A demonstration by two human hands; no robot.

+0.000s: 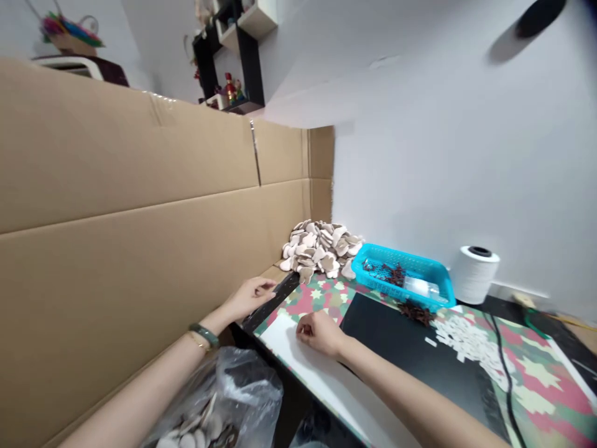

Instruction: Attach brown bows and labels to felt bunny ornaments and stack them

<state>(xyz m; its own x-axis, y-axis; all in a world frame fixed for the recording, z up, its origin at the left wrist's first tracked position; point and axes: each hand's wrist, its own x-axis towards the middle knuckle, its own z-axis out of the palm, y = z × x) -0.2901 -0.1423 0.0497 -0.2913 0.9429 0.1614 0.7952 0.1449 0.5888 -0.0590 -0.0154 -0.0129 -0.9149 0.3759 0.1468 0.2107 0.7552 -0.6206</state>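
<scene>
A thick, dark green bangle (205, 334) and a thin gold bracelet (198, 342) circled the left wrist (218, 320); both forearms (396, 381) were bare.

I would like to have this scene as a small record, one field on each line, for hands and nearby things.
Left hand: near the black table edge; grip unclear
Right hand: curled, at the white sheet; contents hidden
Blue basket: holds dark reddish pieces, clear packet
Pile: pale and brownish pieces, beside basket
Plastic bag: clear, similar pieces inside
Spool: white, right of basket
</scene>
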